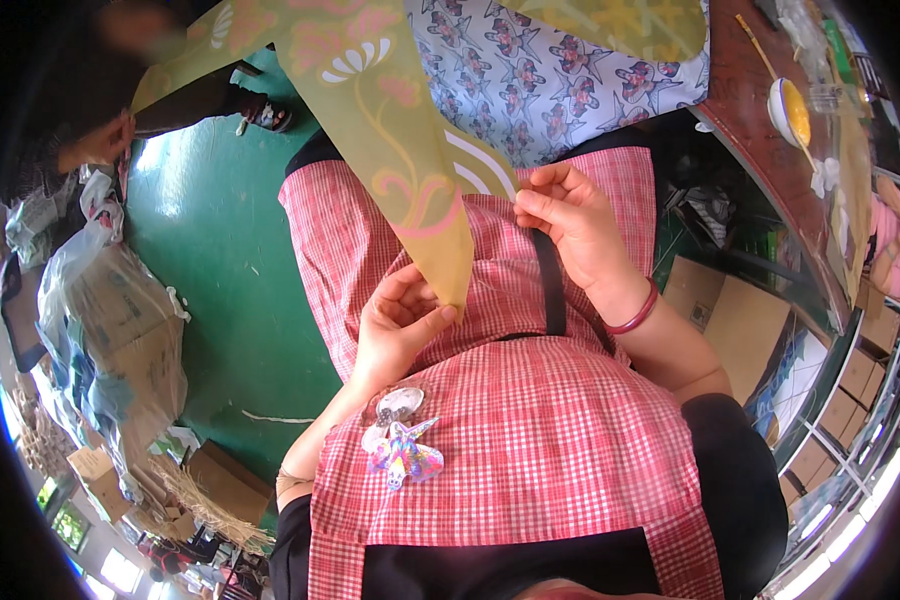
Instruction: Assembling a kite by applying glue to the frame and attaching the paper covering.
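Observation:
A thin yellow-green fabric sheet (375, 120) with pink and white printed motifs stretches down from the top over my lap. Its long pointed end is pinched between the thumb and fingers of my left hand (402, 318). Higher and to the right, my right hand (570, 215) pinches another corner, next to some white curved stripes. Between the two hands the sheet's edge forms a notch. Beneath it, a pale cloth (560, 95) printed with repeated star-shaped figures covers the surface ahead of me. A red checked apron (510, 430) lies over my lap.
At right, a reddish-brown table (760, 150) holds a bowl of yellow paste (790, 112) with a stick across it. Cardboard boxes (735, 310) stand below. On the left are a plastic-wrapped bundle (120, 320), green floor (230, 260) and another person's hand (100, 142).

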Tool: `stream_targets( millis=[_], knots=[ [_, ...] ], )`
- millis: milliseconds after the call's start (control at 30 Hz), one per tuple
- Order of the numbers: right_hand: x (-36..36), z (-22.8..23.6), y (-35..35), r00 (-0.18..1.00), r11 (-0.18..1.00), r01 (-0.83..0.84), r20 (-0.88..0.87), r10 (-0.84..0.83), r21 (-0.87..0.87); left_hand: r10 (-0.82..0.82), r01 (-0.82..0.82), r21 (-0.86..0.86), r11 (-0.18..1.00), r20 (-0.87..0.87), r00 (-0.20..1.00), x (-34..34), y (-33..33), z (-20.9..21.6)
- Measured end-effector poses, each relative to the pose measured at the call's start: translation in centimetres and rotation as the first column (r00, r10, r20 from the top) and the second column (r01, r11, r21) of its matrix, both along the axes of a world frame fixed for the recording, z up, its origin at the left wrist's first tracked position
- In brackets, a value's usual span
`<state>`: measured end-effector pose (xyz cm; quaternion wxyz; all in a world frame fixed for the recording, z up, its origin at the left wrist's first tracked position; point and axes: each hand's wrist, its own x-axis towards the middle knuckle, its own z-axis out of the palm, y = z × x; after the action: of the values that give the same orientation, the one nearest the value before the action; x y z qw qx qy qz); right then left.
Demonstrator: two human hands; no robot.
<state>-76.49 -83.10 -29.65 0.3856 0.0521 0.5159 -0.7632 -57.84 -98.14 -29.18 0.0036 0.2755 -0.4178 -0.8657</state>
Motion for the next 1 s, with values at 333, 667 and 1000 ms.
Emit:
stream_targets(
  millis=[333,667,1000],
  knots=[
    [0.0,-0.2,0.0,1.000,1.000,-0.018,-0.020,0.019,0.017,-0.007,0.007,-0.009,1.000,-0.028,1.000,-0.1,0.1,-0.2],
    [0.4,-0.6,0.2,0.999,0.999,0.033,0.004,-0.033,-0.009,-0.030,0.031,0.012,0.999,-0.057,0.998,0.2,0.2,-0.5],
    [0.5,-1.1,0.0,0.999,0.997,0.030,-0.016,-0.031,-0.066,-0.045,0.043,-0.027,0.999,-0.058,0.997,0.3,-0.2,-0.7]
  ],
)
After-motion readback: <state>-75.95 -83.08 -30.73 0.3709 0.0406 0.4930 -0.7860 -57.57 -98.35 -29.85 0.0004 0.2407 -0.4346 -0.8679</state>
